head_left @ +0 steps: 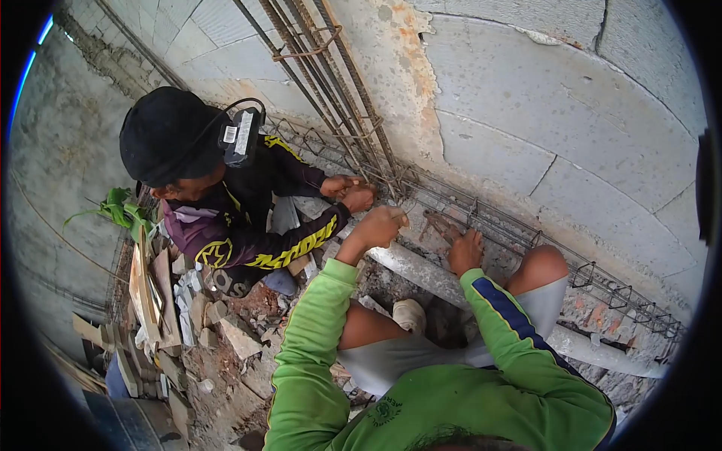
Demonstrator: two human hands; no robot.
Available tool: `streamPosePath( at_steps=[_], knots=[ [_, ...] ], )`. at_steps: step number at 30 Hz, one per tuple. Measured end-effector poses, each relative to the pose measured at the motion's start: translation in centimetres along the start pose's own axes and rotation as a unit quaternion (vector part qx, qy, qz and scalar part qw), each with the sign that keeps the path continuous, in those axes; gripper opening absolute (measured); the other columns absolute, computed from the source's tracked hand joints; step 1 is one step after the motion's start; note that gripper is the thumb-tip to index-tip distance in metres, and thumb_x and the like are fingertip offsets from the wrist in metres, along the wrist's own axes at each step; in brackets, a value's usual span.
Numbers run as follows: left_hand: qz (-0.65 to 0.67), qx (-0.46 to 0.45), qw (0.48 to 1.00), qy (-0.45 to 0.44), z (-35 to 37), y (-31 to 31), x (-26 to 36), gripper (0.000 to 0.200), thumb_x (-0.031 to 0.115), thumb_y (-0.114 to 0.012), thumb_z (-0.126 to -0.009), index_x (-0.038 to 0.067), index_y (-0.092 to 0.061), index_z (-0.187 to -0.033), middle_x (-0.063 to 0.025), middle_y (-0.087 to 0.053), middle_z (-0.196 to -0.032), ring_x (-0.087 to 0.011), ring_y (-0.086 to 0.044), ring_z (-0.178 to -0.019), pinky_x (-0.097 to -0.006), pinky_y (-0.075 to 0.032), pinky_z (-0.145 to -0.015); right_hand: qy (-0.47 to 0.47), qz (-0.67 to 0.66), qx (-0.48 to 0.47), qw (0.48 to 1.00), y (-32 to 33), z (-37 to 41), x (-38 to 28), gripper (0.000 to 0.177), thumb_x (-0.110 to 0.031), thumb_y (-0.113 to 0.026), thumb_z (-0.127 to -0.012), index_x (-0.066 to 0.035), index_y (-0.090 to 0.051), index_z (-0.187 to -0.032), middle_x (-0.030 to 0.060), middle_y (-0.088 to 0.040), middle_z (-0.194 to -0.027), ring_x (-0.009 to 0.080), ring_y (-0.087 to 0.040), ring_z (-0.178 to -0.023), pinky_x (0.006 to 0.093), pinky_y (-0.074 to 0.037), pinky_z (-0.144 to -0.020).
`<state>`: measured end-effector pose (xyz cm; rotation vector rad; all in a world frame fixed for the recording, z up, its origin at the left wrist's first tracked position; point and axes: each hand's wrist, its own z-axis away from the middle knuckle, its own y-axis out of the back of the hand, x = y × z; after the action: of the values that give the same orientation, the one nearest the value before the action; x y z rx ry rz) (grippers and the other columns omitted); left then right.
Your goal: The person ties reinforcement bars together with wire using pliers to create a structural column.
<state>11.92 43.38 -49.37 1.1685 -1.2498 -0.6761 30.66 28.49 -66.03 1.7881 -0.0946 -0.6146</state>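
Note:
My left hand [380, 228] is closed beside the foot of the upright rebar column [331, 83]. Its fingers are pressed together, and whatever they pinch is too small to make out. In my right hand [466, 252] are rusty pincers [442, 224], their jaws pointing left toward the column's base, above the long horizontal rebar cage [504, 224]. A co-worker [241, 192] in a dark cap and purple sleeves crouches at the left. That person's hands [350, 192] are together at the column's foot, just left of mine.
A grey pipe [421, 272] runs beside the cage, in front of my knees. The block wall [549, 98] rises behind it. Broken tiles and rubble [237, 334] cover the ground at left, with wood strips [147, 289] and a green plant [120, 208] further over.

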Motion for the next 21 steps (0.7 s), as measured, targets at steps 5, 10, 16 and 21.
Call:
streamPosePath(
  at_steps=[5, 10, 16, 21],
  knots=[
    [0.234, 0.044, 0.944, 0.230, -0.1, 0.0, 0.4, 0.024, 0.019, -0.051, -0.098, 0.002, -0.068, -0.093, -0.0060, -0.053, -0.058, -0.0147, -0.051, -0.045, -0.0314, -0.041, -0.045, -0.055, -0.385, -0.103, 0.915, 4.7, -3.8, -3.3, 0.049, -0.007, -0.068, -0.083, -0.008, -0.060, -0.130, 0.0211, -0.052, -0.128, 0.0372, -0.050, -0.119, 0.0464, -0.044, -0.097],
    [0.220, 0.017, 0.954, 0.203, -1.1, 1.3, 1.9, 0.021, 0.016, -0.054, -0.091, 0.000, -0.067, -0.089, -0.0186, -0.065, -0.079, -0.0343, -0.063, -0.076, -0.0409, -0.048, -0.072, 0.248, -0.272, 0.089, 0.926, 15.5, -7.2, -7.4, 0.045, -0.005, -0.065, -0.083, -0.010, -0.062, -0.127, 0.0092, -0.062, -0.115, 0.0317, -0.055, -0.112, 0.0473, -0.041, -0.102],
    [0.265, -0.013, 0.937, 0.228, -1.0, 2.2, 1.8, 0.021, 0.014, -0.054, -0.094, 0.002, -0.070, -0.090, -0.0063, -0.064, -0.076, -0.0176, -0.057, -0.070, -0.0336, -0.046, -0.070, 0.429, -0.052, -0.099, 0.896, 16.6, -10.3, -5.3, 0.022, -0.011, -0.063, -0.080, -0.016, -0.070, -0.100, 0.0024, -0.067, -0.095, 0.0261, -0.059, -0.104, 0.0458, -0.042, -0.093],
    [0.276, -0.004, 0.932, 0.235, -2.3, 4.1, 3.1, 0.020, 0.017, -0.058, -0.095, 0.002, -0.070, -0.093, -0.0062, -0.064, -0.077, -0.0158, -0.056, -0.070, -0.0322, -0.046, -0.067, 0.376, -0.131, -0.159, 0.903, 18.2, -12.4, -4.2, 0.015, -0.014, -0.063, -0.081, -0.019, -0.071, -0.091, 0.0076, -0.067, -0.081, 0.0322, -0.063, -0.089, 0.0476, -0.045, -0.083]
  ],
)
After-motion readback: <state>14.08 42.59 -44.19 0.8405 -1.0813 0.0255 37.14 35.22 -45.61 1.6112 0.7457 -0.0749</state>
